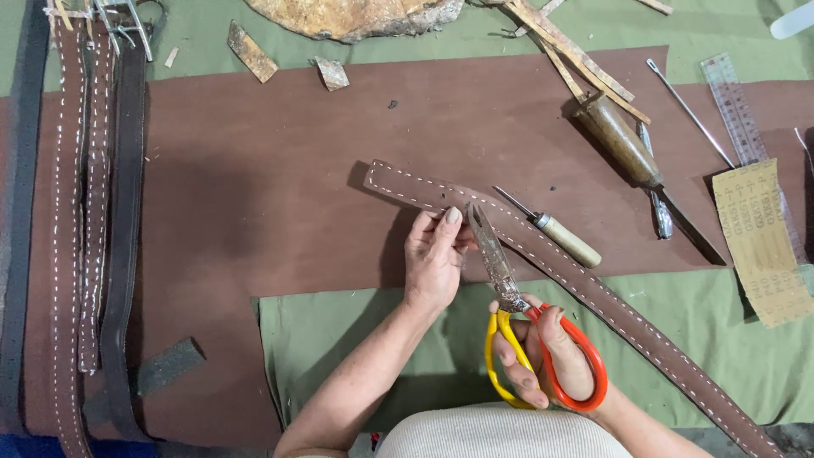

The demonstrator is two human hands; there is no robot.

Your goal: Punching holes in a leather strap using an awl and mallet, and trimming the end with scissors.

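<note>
A long brown leather strap point(593, 293) with white stitching along both edges lies diagonally from the middle of the brown leather sheet point(280, 170) to the lower right. My left hand point(435, 254) pinches the strap's edge near its upper end. My right hand point(547, 356) grips scissors point(509, 297) with one yellow and one red-orange handle; the rusty blades are together and point up toward my left thumb.
A small awl with a pale wooden handle point(560, 233) lies beside the strap. A wooden-handled knife point(632, 153), a clear ruler point(742, 110), sandpaper point(759, 237) and a metal needle tool point(687, 110) are at right. Several stitched straps point(85, 195) lie at left. Leather scraps point(250, 51) lie at top.
</note>
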